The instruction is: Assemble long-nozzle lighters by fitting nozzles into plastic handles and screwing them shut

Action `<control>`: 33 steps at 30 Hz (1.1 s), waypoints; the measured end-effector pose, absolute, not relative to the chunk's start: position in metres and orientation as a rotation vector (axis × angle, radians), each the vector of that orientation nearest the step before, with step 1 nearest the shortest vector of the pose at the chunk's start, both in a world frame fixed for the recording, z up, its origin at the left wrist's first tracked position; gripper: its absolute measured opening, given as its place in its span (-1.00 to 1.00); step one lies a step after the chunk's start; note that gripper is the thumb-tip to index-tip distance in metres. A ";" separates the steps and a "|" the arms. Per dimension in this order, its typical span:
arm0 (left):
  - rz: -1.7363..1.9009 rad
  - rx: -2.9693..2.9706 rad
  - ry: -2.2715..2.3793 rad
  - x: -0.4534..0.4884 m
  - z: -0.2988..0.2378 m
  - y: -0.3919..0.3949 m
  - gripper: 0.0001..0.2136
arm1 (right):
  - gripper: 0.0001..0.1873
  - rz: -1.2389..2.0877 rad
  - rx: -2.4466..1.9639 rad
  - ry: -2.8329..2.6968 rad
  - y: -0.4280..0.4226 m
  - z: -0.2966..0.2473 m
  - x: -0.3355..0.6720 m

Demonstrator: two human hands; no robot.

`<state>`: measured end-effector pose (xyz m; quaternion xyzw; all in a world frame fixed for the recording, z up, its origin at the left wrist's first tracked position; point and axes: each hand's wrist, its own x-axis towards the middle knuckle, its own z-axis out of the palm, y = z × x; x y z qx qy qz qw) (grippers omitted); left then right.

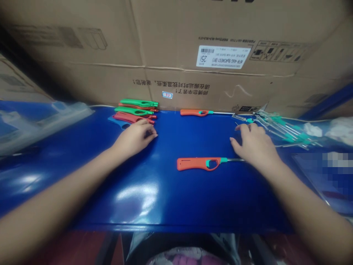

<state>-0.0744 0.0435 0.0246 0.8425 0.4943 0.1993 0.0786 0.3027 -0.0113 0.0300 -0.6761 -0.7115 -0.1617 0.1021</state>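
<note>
My left hand (pixel 135 137) is at the near side of a pile of lighter casings, its fingers loosely curled, the thumb apart and nothing visible between them. The pile has green casings (pixel 138 102), a red casing (pixel 129 117) and a blue casing (pixel 117 121) partly hidden by the hand. My right hand (pixel 255 143) hovers with thumb and fingers apart, close to a bunch of metal lighter tubes with teal parts (pixel 286 129). An orange stick lighter (pixel 193 164) lies between my hands, its metal tip hidden behind my right hand. Another orange stick lighter (pixel 193 112) lies farther back.
A large cardboard box (pixel 171 48) with a white label (pixel 223 57) stands along the back of the blue table (pixel 176 202). A blurred clear plastic tray (pixel 41 125) is at the left. White crumpled material (pixel 342 130) and a flat plastic bag or sheet (pixel 311 173) are at the right.
</note>
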 end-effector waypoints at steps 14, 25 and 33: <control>1.006 0.687 1.080 -0.018 0.035 -0.007 -0.96 | -0.64 -0.361 -2.155 -1.953 0.002 0.033 0.332; 0.991 0.491 0.942 -0.015 0.032 -0.016 -0.78 | -0.84 0.177 -1.157 -2.429 -0.049 0.034 0.249; 0.968 0.620 0.920 -0.018 0.029 -0.016 -0.86 | -0.87 0.150 -1.108 -2.353 -0.047 0.031 0.252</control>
